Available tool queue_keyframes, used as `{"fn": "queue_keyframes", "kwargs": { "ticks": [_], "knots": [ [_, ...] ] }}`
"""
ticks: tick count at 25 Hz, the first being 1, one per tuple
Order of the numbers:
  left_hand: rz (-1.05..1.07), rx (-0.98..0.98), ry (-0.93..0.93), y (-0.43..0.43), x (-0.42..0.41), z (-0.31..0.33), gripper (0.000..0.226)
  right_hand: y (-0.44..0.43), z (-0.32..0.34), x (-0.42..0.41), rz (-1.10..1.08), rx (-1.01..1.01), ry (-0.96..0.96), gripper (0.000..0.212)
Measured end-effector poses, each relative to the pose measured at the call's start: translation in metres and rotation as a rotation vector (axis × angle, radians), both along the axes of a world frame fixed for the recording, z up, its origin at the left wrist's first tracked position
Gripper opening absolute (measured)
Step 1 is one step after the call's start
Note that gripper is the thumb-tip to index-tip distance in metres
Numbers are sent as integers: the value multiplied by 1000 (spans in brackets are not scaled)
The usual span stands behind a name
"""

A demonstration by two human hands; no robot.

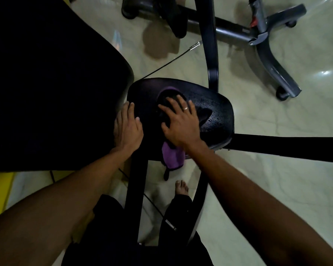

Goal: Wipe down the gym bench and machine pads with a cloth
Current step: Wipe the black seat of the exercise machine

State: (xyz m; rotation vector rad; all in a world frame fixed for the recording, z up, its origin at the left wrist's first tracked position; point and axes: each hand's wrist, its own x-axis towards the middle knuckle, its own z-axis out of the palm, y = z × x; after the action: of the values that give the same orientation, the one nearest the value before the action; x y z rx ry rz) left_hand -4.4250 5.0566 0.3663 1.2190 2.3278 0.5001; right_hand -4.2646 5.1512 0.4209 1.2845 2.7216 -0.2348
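A black seat pad [215,104] sits in the middle of the view, with water droplets on its right half. A purple cloth [172,156] lies across it and hangs over the near edge. My right hand [179,121] presses flat on the cloth with fingers spread. My left hand [128,127] rests on the pad's left edge, fingers straight, beside the large black back pad [46,83] that fills the upper left.
Black frame bars [277,148] run right and down from the seat. A grey machine base with wheels [267,45] stands at the upper right. A thin cable [169,62] crosses the glossy tiled floor. My bare foot [182,188] is below the seat.
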Motion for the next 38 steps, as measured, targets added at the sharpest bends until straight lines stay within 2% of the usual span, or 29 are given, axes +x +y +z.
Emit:
{"fn": "queue_keyframes", "kwargs": {
  "ticks": [3, 6, 10, 14, 20, 23, 26, 32, 35, 38],
  "knots": [
    [-118, -19, 85, 12, 7, 9, 59, 34, 8, 29, -116, -1, -21, 63],
    [-223, -27, 68, 29, 12, 10, 62, 16, 12, 49, -271, 67, 29, 62],
    [-297, 38, 114, 49, 21, 11, 60, 20, 4, 28, -244, 52, 15, 61],
    [-274, 38, 151, 66, 36, 11, 60, 71, 4, 21, -198, -2, -28, 62],
    [-174, 45, 99, 74, 78, 18, 68, 65, 18, 77, -534, 39, 63, 58],
    [-112, 42, 178, 74, 84, 15, 64, 77, 18, 60, -459, -21, -16, 62],
    [-102, 79, 229, 72, 85, 12, 62, 100, 15, 26, -257, -71, -102, 67],
    [-74, 130, 291, 74, 85, -4, 66, 146, 9, -20, -43, -240, -88, 62],
    [-54, 140, 276, 76, 83, -3, 66, 152, 19, 19, -62, -275, -101, 66],
    [-55, 128, 270, 76, 85, 1, 66, 134, 32, 85, -221, -249, -11, 64]
  ]
}}
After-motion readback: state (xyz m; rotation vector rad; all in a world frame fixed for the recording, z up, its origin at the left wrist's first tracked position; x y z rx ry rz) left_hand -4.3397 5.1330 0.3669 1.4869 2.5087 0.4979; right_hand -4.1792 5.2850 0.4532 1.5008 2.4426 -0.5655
